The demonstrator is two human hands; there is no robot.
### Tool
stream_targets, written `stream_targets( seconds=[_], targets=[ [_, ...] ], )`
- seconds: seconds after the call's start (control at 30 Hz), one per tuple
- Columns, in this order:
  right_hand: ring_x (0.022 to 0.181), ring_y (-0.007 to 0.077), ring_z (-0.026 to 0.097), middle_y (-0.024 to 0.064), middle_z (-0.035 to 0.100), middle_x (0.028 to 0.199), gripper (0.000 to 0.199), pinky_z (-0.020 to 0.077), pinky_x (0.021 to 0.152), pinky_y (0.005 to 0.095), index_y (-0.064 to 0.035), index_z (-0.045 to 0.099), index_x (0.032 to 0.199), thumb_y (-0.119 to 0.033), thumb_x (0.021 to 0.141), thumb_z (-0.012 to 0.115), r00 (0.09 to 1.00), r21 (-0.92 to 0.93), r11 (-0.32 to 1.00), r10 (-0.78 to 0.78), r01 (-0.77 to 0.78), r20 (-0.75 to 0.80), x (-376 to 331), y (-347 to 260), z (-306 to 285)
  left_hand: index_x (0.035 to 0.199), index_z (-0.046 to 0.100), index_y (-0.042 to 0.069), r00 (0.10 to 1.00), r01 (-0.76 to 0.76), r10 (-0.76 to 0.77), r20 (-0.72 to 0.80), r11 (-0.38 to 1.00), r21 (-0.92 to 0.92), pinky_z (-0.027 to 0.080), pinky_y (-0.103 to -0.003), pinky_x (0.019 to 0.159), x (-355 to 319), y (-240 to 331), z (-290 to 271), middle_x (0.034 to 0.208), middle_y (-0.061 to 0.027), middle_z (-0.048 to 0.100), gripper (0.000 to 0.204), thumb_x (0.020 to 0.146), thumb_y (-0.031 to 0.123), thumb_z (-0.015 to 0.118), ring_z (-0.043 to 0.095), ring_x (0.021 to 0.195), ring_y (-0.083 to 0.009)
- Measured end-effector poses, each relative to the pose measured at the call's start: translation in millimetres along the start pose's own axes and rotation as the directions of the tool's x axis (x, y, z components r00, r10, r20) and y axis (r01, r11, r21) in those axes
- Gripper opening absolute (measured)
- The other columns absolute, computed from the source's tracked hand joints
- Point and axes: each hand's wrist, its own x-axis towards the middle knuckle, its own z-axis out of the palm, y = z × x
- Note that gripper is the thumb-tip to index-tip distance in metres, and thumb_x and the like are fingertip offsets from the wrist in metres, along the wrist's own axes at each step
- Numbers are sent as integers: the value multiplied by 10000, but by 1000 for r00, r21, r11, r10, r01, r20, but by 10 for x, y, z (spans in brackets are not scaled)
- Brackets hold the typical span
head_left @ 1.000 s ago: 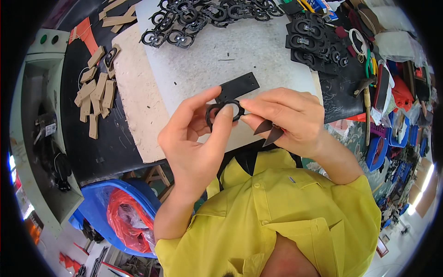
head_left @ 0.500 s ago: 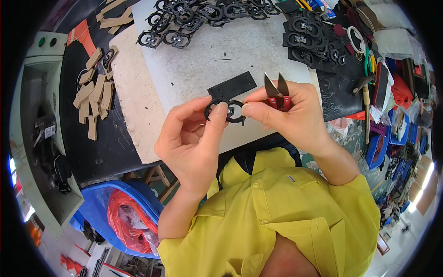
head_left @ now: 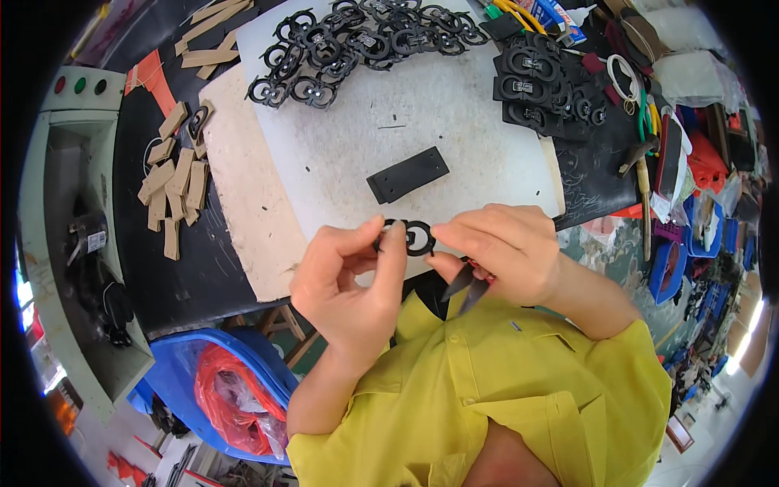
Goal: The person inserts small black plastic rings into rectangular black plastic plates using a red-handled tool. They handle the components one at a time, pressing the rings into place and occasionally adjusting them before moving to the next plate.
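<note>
My left hand [head_left: 349,280] is closed, pinching a small black double-ring part [head_left: 411,239] between thumb and fingertips. Against the part's right edge rest the fingertips of my right hand [head_left: 513,250]. That same hand is closed around small red-handled thread snips [head_left: 475,295], their dark blades apart and pointing down toward my yellow shirt. The snips' handles are mostly hidden in the palm. Just beyond both hands, a flat black rectangular block [head_left: 407,174] lies on the white sheet [head_left: 341,150].
Many black ring parts [head_left: 324,49] lie heaped at the far side. More sit on black pieces [head_left: 531,65] at far right. Tan strips [head_left: 174,174] are scattered at left. A blue bin [head_left: 182,365] with red plastic stands below the table's left edge. Tools [head_left: 645,154] lie at right.
Both hands have come nearer my body with the ring part. My right hand has turned over, so the snips' blades swung from pointing away to pointing toward me.
</note>
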Motion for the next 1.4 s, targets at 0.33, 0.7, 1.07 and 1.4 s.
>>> stream_targets(
  seconds=[0.33,0.7,1.07,1.4],
  targets=[
    [610,162,580,107,612,853,320,464,488,235,-11,652,927,-7,607,678,1000,-155,988,0,-4,-22,-112,42,-103,957,625,-28,962,67,-35,271,992,-110,508,-239,594,88,-30,14,837,-98,619,202,758,-22,659,600,662,-128],
    [595,59,515,46,626,767,100,379,493,188,-22,661,895,-40,797,658,641,510,524,764,-682,73,-69,93,-295,918,633,-22,945,-289,169,278,831,475,432,-230,516,520,-139,9,703,-77,604,166,765,32,668,575,557,-138],
    [593,172,583,40,569,725,360,469,489,255,-92,655,902,69,580,636,977,333,919,185,-210,105,164,-62,-87,1079,594,-54,896,263,-233,377,964,-29,445,-192,612,327,148,-196,813,-56,612,215,878,3,540,560,711,-77],
    [541,138,526,48,584,668,148,408,481,233,-49,661,871,-19,727,675,901,429,794,404,-431,159,185,-51,-120,1064,600,-72,865,409,-252,434,855,-320,458,-239,752,185,126,-251,953,-116,630,211,886,29,547,584,827,-131]
  ],
)
